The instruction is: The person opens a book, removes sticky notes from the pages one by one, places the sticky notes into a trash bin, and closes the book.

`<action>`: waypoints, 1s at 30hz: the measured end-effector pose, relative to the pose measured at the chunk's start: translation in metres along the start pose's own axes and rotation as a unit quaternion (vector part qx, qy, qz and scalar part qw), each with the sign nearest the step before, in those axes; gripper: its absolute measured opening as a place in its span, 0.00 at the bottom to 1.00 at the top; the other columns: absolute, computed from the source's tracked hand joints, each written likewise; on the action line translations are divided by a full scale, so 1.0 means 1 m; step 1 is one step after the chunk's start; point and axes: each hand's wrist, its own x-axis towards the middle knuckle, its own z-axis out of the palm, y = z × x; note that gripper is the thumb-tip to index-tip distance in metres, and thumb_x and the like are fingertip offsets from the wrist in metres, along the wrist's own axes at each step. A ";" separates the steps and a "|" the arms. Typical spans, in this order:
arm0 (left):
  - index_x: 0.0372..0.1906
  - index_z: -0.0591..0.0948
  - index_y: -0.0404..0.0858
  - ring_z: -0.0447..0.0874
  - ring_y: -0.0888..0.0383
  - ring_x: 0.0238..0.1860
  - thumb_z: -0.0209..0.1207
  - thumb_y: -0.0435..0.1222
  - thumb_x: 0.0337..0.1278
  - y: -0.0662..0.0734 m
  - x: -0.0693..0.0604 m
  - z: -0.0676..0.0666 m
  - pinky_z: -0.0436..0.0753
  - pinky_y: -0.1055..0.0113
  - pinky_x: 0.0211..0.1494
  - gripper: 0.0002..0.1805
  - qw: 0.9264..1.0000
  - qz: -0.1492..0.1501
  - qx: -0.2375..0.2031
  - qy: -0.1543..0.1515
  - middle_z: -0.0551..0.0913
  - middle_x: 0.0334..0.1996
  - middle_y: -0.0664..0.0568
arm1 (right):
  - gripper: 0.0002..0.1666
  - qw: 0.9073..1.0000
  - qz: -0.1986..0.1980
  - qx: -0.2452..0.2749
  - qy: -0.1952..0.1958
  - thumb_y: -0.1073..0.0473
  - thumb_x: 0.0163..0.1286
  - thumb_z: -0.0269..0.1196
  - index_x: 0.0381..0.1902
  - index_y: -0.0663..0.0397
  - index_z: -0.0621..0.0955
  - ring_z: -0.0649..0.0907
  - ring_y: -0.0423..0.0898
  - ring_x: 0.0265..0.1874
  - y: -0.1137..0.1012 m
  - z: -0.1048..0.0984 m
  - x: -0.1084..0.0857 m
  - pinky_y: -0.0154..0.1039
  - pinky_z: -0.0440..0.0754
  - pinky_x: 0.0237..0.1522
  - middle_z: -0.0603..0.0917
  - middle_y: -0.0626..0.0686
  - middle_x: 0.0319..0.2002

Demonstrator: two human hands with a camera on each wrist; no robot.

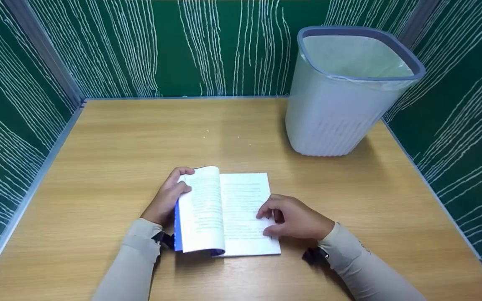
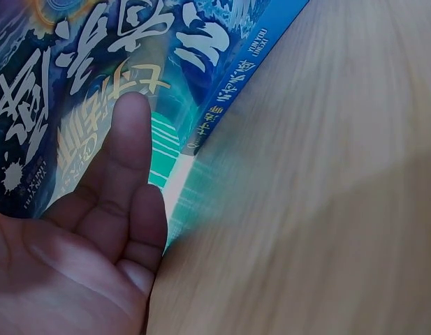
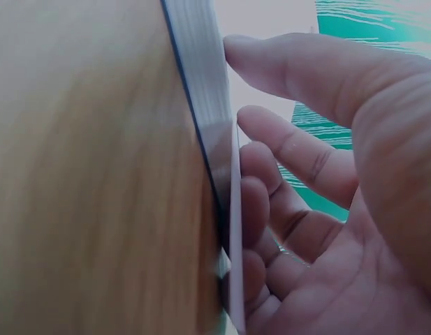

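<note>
An open book (image 1: 243, 213) with printed pages lies on the wooden table. My left hand (image 1: 167, 198) holds its raised left part, thumb on the page and fingers behind the cover. In the left wrist view, the blue illustrated cover (image 2: 159, 42) carries large white characters, with fingers of that hand against it. My right hand (image 1: 293, 217) touches the right page near its outer edge, thumb and index finger apart, fingers bent. In the right wrist view, a thin page edge (image 3: 235, 223) stands away from the page block (image 3: 201, 63), beside the fingers.
A pale waste bin (image 1: 333, 108) with a grey rim and a liner stands at the table's back right. Green panels with white streaks (image 1: 199, 50) enclose the table (image 1: 140, 138) at the back and sides. Tiny white specks lie behind the book.
</note>
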 end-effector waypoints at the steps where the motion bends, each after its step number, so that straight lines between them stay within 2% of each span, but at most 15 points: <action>1: 0.65 0.69 0.42 0.85 0.50 0.43 0.45 0.27 0.63 0.000 0.000 0.000 0.82 0.67 0.40 0.25 1.000 0.000 0.000 0.000 0.78 0.56 0.41 | 0.19 1.000 0.000 0.002 0.000 0.51 0.59 0.79 0.47 0.38 0.87 0.80 0.41 0.37 0.001 -0.001 0.000 0.35 0.81 0.39 0.82 0.43 0.39; 9: 0.65 0.68 0.42 0.85 0.50 0.41 0.44 0.27 0.64 0.000 0.001 -0.002 0.83 0.67 0.38 0.24 1.000 -0.004 0.002 -0.005 0.79 0.55 0.41 | 0.17 1.000 0.005 0.011 -0.009 0.53 0.60 0.78 0.46 0.39 0.86 0.81 0.41 0.38 0.003 -0.006 -0.002 0.35 0.82 0.40 0.83 0.43 0.40; 17: 0.65 0.68 0.43 0.85 0.49 0.45 0.44 0.27 0.64 0.001 0.000 -0.001 0.83 0.67 0.41 0.24 1.000 -0.005 -0.006 -0.007 0.79 0.56 0.41 | 0.14 0.999 0.016 0.025 -0.028 0.56 0.62 0.77 0.44 0.38 0.86 0.82 0.41 0.37 0.004 -0.011 -0.004 0.35 0.83 0.39 0.83 0.44 0.38; 21: 0.65 0.68 0.42 0.84 0.49 0.47 0.44 0.27 0.64 0.001 0.000 -0.001 0.83 0.67 0.43 0.24 1.000 -0.007 -0.005 -0.005 0.78 0.57 0.42 | 0.14 0.998 0.019 0.031 -0.045 0.58 0.64 0.75 0.46 0.39 0.86 0.81 0.41 0.36 0.007 -0.015 -0.007 0.34 0.82 0.39 0.83 0.45 0.36; 26: 0.64 0.68 0.43 0.85 0.49 0.45 0.45 0.28 0.64 -0.001 0.001 -0.001 0.82 0.68 0.41 0.24 1.000 -0.005 0.000 -0.002 0.79 0.56 0.42 | 0.17 0.995 0.031 0.053 -0.076 0.62 0.62 0.75 0.47 0.40 0.85 0.82 0.42 0.36 0.011 -0.024 -0.015 0.34 0.82 0.39 0.85 0.46 0.35; 30: 0.64 0.69 0.43 0.86 0.50 0.44 0.45 0.28 0.63 -0.001 0.001 -0.001 0.83 0.67 0.39 0.24 1.000 -0.003 0.001 -0.001 0.80 0.55 0.42 | 0.17 0.993 0.039 0.065 -0.092 0.61 0.60 0.77 0.45 0.38 0.86 0.83 0.43 0.36 0.017 -0.031 -0.021 0.34 0.82 0.40 0.86 0.45 0.35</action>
